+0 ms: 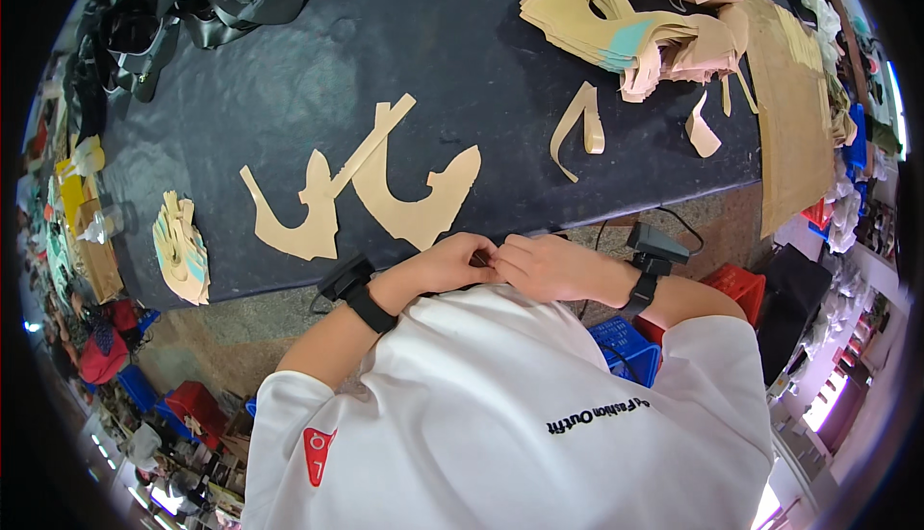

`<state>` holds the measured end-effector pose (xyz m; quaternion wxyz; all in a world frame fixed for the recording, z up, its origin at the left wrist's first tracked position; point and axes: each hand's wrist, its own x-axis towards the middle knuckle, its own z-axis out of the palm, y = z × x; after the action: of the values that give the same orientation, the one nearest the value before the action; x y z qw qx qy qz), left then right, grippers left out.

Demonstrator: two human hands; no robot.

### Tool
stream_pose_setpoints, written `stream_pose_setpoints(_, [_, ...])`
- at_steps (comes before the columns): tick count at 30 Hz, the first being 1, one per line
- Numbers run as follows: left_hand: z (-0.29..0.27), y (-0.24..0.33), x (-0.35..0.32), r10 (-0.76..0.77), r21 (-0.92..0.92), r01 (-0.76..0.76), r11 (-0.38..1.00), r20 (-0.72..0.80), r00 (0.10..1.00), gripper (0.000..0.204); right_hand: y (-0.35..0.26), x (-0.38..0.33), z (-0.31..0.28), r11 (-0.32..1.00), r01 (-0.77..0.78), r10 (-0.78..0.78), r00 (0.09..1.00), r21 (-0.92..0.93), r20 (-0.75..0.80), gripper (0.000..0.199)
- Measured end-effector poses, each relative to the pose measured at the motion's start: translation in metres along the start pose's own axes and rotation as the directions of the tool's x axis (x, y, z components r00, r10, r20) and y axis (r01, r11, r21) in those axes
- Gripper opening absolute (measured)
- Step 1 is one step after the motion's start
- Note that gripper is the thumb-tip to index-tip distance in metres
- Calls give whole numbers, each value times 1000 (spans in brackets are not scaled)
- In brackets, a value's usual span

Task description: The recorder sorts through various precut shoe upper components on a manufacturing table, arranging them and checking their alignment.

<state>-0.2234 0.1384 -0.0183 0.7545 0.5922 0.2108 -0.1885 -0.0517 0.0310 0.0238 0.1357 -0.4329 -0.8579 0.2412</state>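
Workroom: from my remote view, crates and mixed goods crowd both sides of a speckled floor [260, 337].
Dark table: I see its black top [481, 68] run across the upper view, the near edge in front of the wearer's white shirt [500, 405].
Left hand: I locate it [454, 262] at the near table edge, fingers curled toward the other hand.
Right hand: I find it [544, 266] meeting the left, fingers bent inward.
Finger state: both sets are drawn together at the tips; I cannot tell whether anything is pinched between them.
Large curved piece: I read this tan cutout [414, 217] as flat on the table, its lower point just beside the left hand.
Small curved piece: I have this tan cutout [300, 230] lying left of the large one.
Diagonal strip: I see a tan strip [393, 122] slanting from the large piece toward the small one.
Left stack: I note fanned pieces [173, 251] near the table's left end.
Right stack: I note a thicker tan pile with teal patches [568, 12] at the upper right.
Loose offcuts: I see a bent strip [593, 126] and a small scrap [704, 133] below that pile.
Wrist units: I count one black device on each wrist, left [368, 307] and right [645, 289].
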Motion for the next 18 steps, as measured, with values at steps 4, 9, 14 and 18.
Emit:
stream_pose_setpoints(4, [-4, 0, -4, -67, -126, 76, 989, 73, 995, 27, -12, -6, 7, 961, -192, 205, 978, 200, -47, 19])
stream_pose_setpoints(9, [-6, 6, -3, -130, -171, 143, 975, 81, 988, 28, -14, -10, 8, 960, -274, 264, 955, 57, 137, 17])
stream_pose_setpoints(14, [-9, 7, -6, -205, -219, 211, 953, 48, 977, 32, -16, -1, -2, 991, -109, 104, 993, -82, -61, 15])
stream_pose_setpoints(18, [-12, 14, -12, -188, -104, 189, 976, 26, 982, 33, -8, -2, 12, 999, -32, 33, 982, 6, -183, 14])
